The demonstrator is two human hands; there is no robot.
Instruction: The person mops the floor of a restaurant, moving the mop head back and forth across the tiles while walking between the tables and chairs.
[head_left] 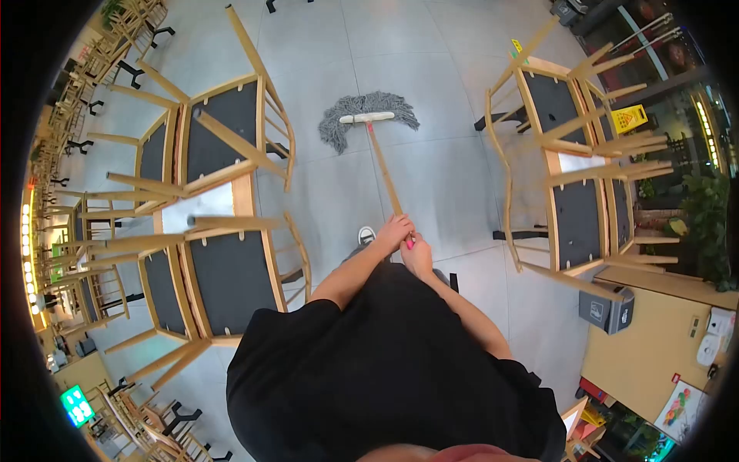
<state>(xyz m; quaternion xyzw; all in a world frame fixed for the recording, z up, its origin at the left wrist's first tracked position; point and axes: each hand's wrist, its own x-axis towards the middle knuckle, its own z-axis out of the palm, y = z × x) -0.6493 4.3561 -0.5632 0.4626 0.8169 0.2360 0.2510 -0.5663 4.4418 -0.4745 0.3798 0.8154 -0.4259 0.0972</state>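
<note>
A mop with a wooden handle (pixel 385 173) stretches forward from my body, tilted down to the floor. Its grey string head (pixel 377 102) lies spread on the tiles under a white clamp bar. My left hand (pixel 395 232) is wrapped round the handle in front of my waist. Just behind it, my right hand (pixel 416 255) grips the handle near its top end, where a bit of pink shows. The two hands are close together, and the fingers partly hide the handle's end.
Upturned chairs (pixel 223 131) rest on tables to the left, legs sticking out toward the aisle. More upturned chairs (pixel 577 223) flank the right side. A grey bin (pixel 606 306) stands by a wooden cabinet (pixel 639 339). Farther right is a yellow sign (pixel 629 118). Grey tiled floor (pixel 454 192) runs between.
</note>
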